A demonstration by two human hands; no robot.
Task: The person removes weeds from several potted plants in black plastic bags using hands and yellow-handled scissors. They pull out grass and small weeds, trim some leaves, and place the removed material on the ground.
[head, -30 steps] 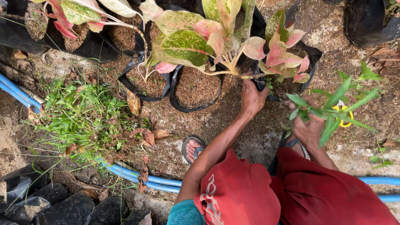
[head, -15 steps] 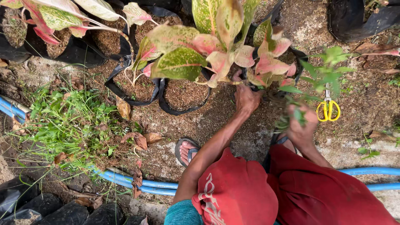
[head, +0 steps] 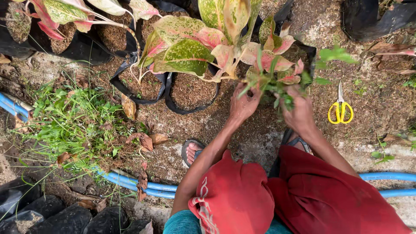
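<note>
Left hand: the left hand sits centre frame, fingers curled around a bunch of green weeds, gripping near the base of the stems.
Right hand: the right hand is just right of the left, back of the hand toward the camera, fingers folded over the same bunch; the fingertips are hidden by leaves.
Green weeds: held between both hands, upper centre of the frame, narrow leaves fanning upward in front of the potted foliage; whether the roots are in soil cannot be told.
Variegated plant: a large plant with green, cream and pink leaves fills the upper centre, directly above the hands and partly overlapping the weeds.
Grow bags: black plastic grow bags filled with brown fibrous medium sit left of the left hand; more bags line the upper left edge.
Scissors: yellow-handled scissors lie on the ground right of the right hand, well apart from it, blades pointing up frame.
Grass pile: a heap of pulled grass lies at middle left, mixed with dry brown leaves.
Pipes: blue pipes run along the lower frame, passing beneath the person's knees.
Footwear: a sandalled foot shows below the left forearm.
Clothing: red fabric covers the lower right of the frame.
</note>
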